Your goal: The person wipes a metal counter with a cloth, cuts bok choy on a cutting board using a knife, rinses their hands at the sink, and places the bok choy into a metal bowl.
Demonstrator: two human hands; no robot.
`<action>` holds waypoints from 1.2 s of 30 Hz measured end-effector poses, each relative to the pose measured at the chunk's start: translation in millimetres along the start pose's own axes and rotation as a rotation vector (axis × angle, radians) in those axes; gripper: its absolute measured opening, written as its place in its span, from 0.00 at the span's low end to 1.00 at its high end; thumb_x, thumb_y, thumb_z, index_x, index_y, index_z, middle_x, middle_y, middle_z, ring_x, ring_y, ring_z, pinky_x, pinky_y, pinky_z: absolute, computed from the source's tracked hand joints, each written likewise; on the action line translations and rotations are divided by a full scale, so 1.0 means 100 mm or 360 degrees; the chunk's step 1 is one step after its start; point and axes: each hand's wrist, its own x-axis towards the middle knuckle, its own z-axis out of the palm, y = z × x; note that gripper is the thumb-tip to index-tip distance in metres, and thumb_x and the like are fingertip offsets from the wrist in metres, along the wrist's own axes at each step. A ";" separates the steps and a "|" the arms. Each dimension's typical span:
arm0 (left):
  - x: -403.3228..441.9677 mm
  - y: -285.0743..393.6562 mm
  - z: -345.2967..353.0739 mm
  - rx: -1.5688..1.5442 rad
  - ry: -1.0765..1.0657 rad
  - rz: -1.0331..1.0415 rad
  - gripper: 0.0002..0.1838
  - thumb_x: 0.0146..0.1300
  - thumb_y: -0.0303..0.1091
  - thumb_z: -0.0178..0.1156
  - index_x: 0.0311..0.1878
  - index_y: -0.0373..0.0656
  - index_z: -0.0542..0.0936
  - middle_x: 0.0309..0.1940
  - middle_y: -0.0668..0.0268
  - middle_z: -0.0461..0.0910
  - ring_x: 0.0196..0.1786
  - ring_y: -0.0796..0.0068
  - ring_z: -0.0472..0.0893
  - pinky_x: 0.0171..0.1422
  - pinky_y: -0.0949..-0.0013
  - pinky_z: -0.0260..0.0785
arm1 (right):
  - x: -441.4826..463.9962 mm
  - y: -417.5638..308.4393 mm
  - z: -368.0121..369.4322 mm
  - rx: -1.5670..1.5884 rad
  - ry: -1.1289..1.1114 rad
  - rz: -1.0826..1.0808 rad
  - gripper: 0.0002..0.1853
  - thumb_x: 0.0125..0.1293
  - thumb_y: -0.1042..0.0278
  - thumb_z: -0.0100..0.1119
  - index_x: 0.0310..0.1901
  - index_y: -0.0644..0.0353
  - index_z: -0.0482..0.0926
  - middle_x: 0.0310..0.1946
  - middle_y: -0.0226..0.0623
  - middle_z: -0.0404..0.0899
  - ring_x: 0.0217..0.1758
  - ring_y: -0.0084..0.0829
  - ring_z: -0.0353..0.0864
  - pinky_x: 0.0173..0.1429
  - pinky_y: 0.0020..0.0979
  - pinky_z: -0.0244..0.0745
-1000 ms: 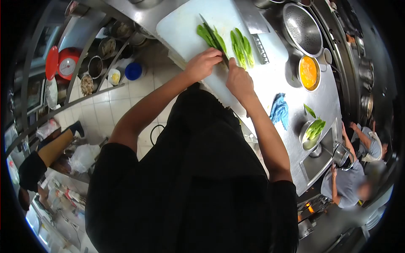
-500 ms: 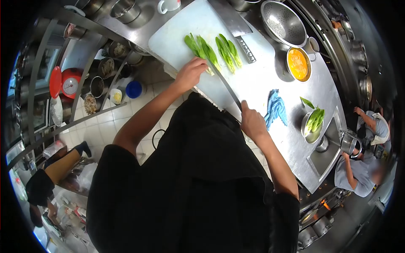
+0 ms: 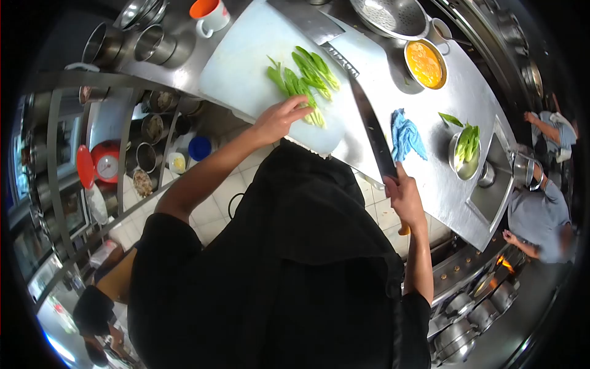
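Observation:
My right hand [image 3: 404,197] is closed around the handle of a long knife [image 3: 370,120]. Its blade points up and away, with the tip near the cutting board's right part. My left hand [image 3: 278,120] has its fingers stretched out over the pale stem end of the nearer leafy greens [image 3: 292,85], apparently touching them. A second bunch of greens [image 3: 315,69] lies just beyond. Both bunches rest on the white cutting board [image 3: 236,67]. A cleaver [image 3: 310,23] with a holed handle lies along the board's far right side.
Right of the board are a blue cloth [image 3: 405,135], a bowl of orange liquid [image 3: 425,64], a colander [image 3: 393,17] and a metal bowl with greens [image 3: 466,150]. A mug [image 3: 212,18] stands at the far left. Another person [image 3: 538,212] is beyond the sink [image 3: 491,194].
The knife has left the greens and swung out to the right with my right hand. My left fingers have loosened on the stems. The two bunches now lie closer together.

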 end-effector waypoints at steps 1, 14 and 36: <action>0.13 0.05 -0.04 -0.0017 -0.0018 0.0023 0.23 0.55 0.15 0.53 0.53 0.43 0.81 0.56 0.57 0.73 0.55 0.59 0.76 0.58 0.66 0.69 | -0.05 0.08 -0.01 -0.0085 0.0085 0.0040 0.20 0.68 0.73 0.53 0.58 0.74 0.67 0.16 0.41 0.73 0.17 0.28 0.71 0.26 0.30 0.68; 1.15 -0.20 -0.45 0.0620 -0.0562 0.0578 0.26 0.55 0.23 0.60 0.60 0.43 0.73 0.68 0.56 0.61 0.72 0.58 0.58 0.76 0.57 0.49 | -0.73 -0.05 0.49 0.0113 0.0376 0.0778 0.14 0.64 0.72 0.55 0.51 0.64 0.72 0.22 0.52 0.77 0.26 0.50 0.78 0.33 0.44 0.71; 1.24 1.34 -0.41 0.0217 -0.0631 -0.0441 0.22 0.54 0.19 0.56 0.55 0.37 0.74 0.42 0.48 0.80 0.44 0.43 0.78 0.48 0.55 0.70 | 0.72 0.75 -0.07 -0.0081 0.1069 -0.0324 0.24 0.55 0.73 0.64 0.56 0.53 0.75 0.50 0.46 0.71 0.51 0.48 0.73 0.54 0.41 0.72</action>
